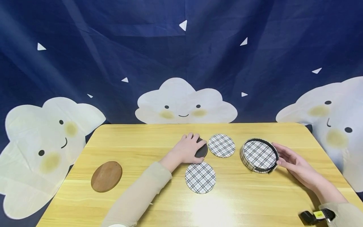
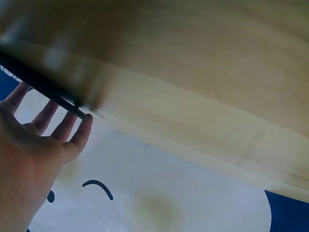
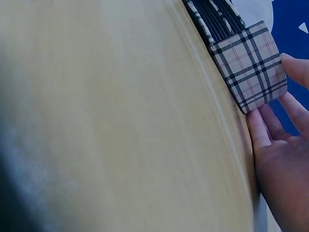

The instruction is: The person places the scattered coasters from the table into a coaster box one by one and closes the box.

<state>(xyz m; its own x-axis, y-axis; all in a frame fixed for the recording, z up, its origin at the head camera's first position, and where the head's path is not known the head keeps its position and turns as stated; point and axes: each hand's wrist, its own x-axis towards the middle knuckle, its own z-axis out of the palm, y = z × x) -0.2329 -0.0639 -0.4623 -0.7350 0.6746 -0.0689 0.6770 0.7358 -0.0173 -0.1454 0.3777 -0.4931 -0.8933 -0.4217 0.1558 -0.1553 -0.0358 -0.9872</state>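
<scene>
My left hand (image 1: 190, 149) reaches to the middle of the table, its fingers and thumb around the rim of a dark round coaster (image 1: 201, 148). From below, the left wrist view shows the fingertips at this thin dark disc's edge (image 2: 48, 91). Beside it lie two white-and-black plaid coasters, one to the right (image 1: 221, 145) and one nearer (image 1: 200, 177). My right hand (image 1: 296, 164) holds the right side of a round plaid coaster holder (image 1: 246, 161), thumb and fingers on its wall (image 3: 253, 67). A plaid coaster (image 1: 260, 154) lies on top of the stack inside.
A brown round wooden disc (image 1: 106, 176) lies on the left of the light wooden table (image 1: 167, 208). Behind the table hangs a dark blue cloth (image 1: 158, 56) printed with clouds. A black device with a yellow label (image 1: 319, 215) is at the right wrist.
</scene>
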